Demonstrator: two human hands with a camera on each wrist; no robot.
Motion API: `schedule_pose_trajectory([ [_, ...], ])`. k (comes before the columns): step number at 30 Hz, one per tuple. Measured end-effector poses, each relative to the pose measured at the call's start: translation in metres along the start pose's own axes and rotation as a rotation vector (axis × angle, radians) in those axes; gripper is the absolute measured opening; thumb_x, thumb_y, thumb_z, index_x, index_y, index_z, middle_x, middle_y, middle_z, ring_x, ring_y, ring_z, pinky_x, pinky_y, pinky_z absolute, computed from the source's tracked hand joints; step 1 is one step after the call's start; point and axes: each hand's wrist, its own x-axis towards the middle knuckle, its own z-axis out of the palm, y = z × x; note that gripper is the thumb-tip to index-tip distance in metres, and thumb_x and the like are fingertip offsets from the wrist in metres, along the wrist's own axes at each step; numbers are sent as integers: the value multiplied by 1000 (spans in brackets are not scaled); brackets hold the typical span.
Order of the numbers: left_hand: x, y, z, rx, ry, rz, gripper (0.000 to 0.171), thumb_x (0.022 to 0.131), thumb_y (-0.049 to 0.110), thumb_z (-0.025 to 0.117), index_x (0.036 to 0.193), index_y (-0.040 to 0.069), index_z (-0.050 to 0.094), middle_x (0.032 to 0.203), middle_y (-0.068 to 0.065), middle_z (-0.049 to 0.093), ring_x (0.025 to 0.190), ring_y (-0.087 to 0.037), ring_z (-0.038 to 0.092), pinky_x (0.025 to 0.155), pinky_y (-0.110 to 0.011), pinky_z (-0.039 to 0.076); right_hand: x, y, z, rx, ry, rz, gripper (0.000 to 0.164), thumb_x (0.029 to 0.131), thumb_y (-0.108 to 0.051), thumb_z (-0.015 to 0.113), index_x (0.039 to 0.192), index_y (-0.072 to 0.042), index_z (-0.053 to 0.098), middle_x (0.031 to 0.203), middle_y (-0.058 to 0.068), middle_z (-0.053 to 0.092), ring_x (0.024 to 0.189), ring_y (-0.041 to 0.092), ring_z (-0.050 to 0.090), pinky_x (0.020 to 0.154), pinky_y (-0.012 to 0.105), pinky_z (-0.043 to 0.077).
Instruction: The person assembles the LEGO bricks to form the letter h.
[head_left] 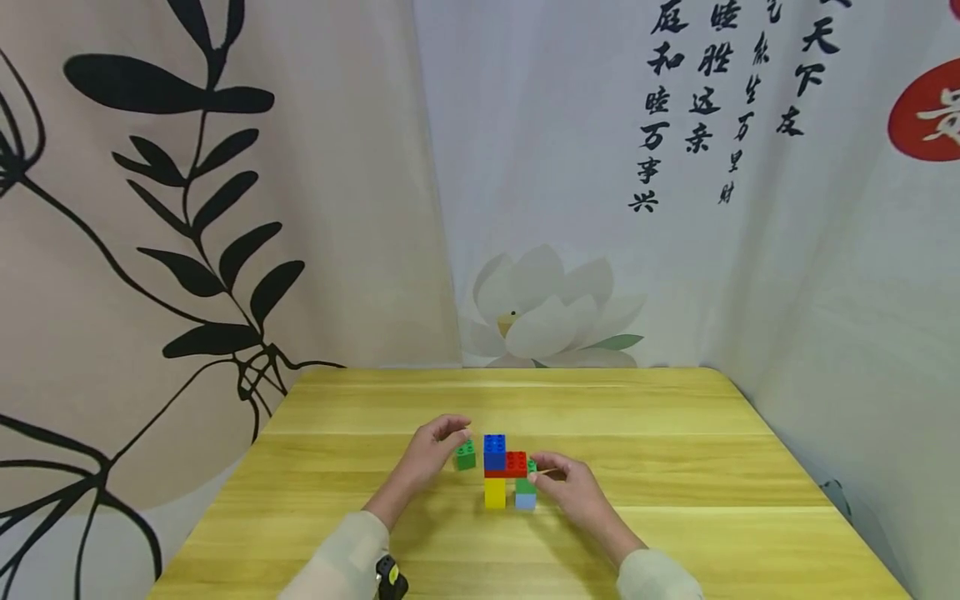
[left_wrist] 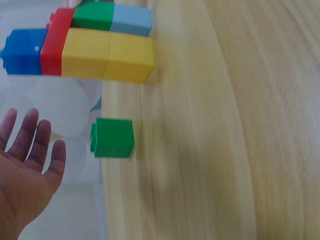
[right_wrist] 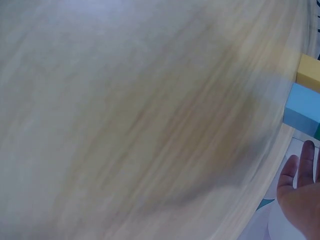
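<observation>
In the middle of the wooden table stands a small toy brick structure. A blue brick (head_left: pixel 494 452) sits on the left end of a red brick (head_left: pixel 516 464), with yellow bricks (head_left: pixel 495 493) below. Under the red brick's right end, a green brick (head_left: pixel 525 485) rests on a light blue brick (head_left: pixel 526 502). My right hand (head_left: pixel 573 492) pinches this green brick at its right side, with thumb and forefinger. A loose green brick (left_wrist: pixel 114 138) stands on the table left of the structure. My left hand (head_left: pixel 432 454) hovers just above it, fingers relaxed and apart from it.
The wooden table (head_left: pixel 337 467) reaches back to a printed curtain (head_left: pixel 360 208) with plant shapes and writing. A black device (head_left: pixel 392 577) shows at the left sleeve.
</observation>
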Motion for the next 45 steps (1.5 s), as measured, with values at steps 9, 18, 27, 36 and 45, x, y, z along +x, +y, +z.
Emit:
schedule_pose_trajectory([
  [9,10,-8,-11,-28,105,-16,31,99,25,63,124,9,64,115,-5,63,107,-23,57,94,-42,48,0,-2,1,-11,8,0,36,96,-25,68,127,-6,65,117,6,67,103,22,60,88,39,52],
  [18,16,-30,-14,-28,132,-77,38,96,27,69,129,8,62,113,-6,63,105,-23,57,91,-38,49,0,-3,2,-8,8,3,37,96,-25,67,127,-6,65,115,7,67,101,22,61,86,37,53],
  [27,19,-57,-11,-16,114,-114,44,94,21,70,131,0,58,112,-8,62,103,-24,56,90,-38,49,-3,-6,3,19,8,-4,35,96,-22,67,125,-4,65,116,10,66,102,23,61,86,39,53],
  [36,19,-68,-2,20,81,-147,53,90,25,76,131,-2,57,113,-10,62,102,-25,56,89,-42,50,0,0,2,9,7,6,35,96,-24,67,126,-6,65,116,6,66,102,22,61,88,39,52],
  [45,22,-72,4,11,54,-165,52,89,23,77,130,-1,57,115,-11,61,104,-26,56,89,-41,51,-1,-1,2,30,2,-23,39,95,-25,69,127,-3,64,116,8,67,101,23,61,86,40,53],
])
